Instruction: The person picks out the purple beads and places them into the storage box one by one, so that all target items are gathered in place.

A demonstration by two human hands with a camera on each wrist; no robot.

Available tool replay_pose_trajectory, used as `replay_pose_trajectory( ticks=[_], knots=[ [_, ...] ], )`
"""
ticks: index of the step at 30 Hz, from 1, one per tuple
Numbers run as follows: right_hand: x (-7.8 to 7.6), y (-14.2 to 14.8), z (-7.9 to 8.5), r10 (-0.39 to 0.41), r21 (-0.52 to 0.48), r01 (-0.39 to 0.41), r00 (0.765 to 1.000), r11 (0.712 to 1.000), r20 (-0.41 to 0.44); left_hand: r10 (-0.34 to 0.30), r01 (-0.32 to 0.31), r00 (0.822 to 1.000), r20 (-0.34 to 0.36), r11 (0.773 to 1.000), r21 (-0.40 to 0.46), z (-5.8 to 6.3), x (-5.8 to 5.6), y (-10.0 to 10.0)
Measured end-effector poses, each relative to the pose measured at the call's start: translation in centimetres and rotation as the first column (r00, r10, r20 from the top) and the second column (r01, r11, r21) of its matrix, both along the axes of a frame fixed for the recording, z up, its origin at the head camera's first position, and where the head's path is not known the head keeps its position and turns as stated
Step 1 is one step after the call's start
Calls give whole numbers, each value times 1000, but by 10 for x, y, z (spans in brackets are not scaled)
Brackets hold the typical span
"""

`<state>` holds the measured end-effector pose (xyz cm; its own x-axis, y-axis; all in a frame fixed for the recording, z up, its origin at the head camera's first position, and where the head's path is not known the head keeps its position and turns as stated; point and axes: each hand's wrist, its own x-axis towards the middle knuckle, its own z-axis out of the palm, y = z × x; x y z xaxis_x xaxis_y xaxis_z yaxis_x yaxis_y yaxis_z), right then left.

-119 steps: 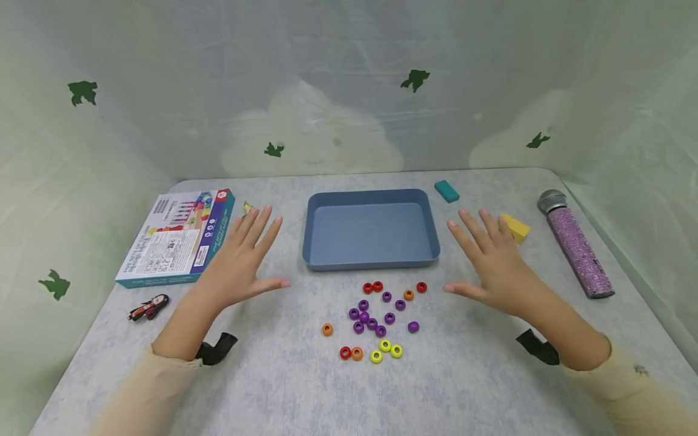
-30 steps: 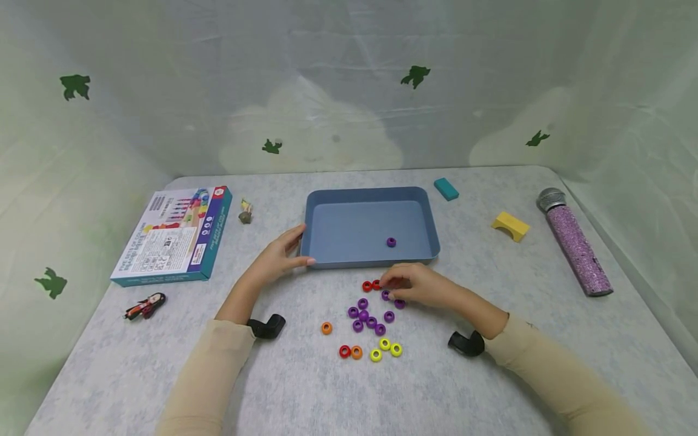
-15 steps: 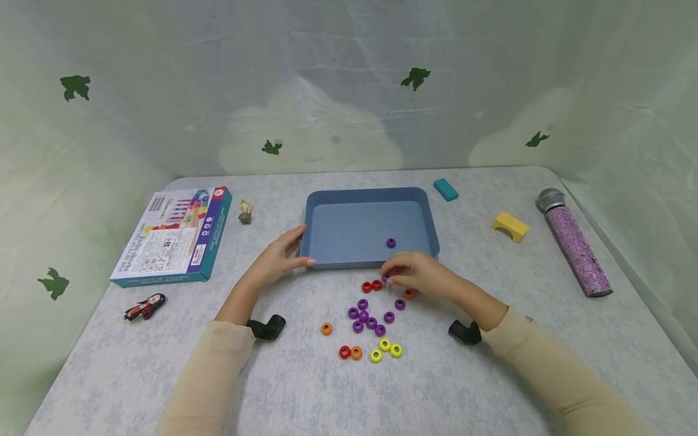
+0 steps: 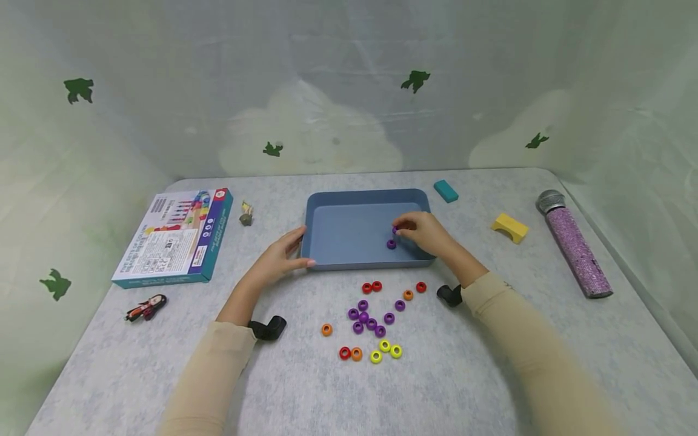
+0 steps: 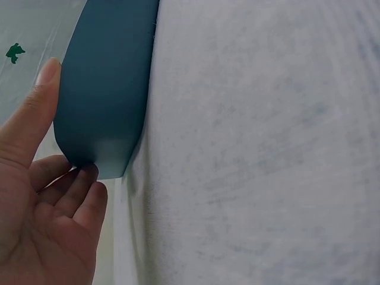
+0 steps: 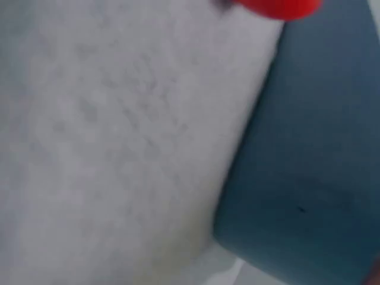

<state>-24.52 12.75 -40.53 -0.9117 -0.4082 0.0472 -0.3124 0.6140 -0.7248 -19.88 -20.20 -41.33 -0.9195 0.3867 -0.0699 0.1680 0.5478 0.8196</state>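
Note:
My left hand point(image 4: 275, 260) holds the blue tray point(image 4: 322, 265) at its left side. In the left wrist view the thumb point(image 5: 37, 110) lies along the tray's wall point(image 5: 107, 77), and the bent fingers touch its corner. Over the tray's right part, my right hand point(image 4: 422, 233) pinches a purple bead point(image 4: 395, 230) between thumb and fingertips. Another purple bead point(image 4: 391, 244) lies in the tray just below it. In the right wrist view only the tray's outer wall point(image 6: 303, 160) and a red bead point(image 6: 282, 5) show clearly; the hand is almost wholly out of that view.
Loose beads lie before the tray: several purple point(image 4: 363, 317), red point(image 4: 377, 286), orange point(image 4: 326, 329) and yellow point(image 4: 385, 345). A box point(image 4: 171, 239), a doll point(image 4: 146, 307) and a small figurine point(image 4: 246, 214) are left; a teal block point(image 4: 446, 191), yellow arch block point(image 4: 510, 227) and glittery microphone point(image 4: 575, 242) right.
The left hand has come to the tray's left side and stayed there. My right hand has picked up a second purple bead from the table and carried it forward over the tray.

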Motion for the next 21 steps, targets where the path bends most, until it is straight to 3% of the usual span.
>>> replay_pose_trajectory(
  ticks=[8, 12, 17, 21],
  knots=[
    [-10, -8, -9, 6, 91, -11, 999, 996, 54, 5, -5, 1000, 0, 1000, -19, -1, 0, 0],
    [-8, -7, -9, 10, 88, -15, 998, 996, 62, 5, -5, 1000, 1, 1000, -7, -2, 0, 0],
    [6, -1, 0, 60, 13, -60, 998, 998, -5, 4, -4, 1000, 6, 1000, -8, -3, -1, 1],
    [29, 6, 10, 139, -79, -147, 986, 986, -92, 5, -5, 1000, -1, 1000, -19, -2, -1, 1]
  ],
)
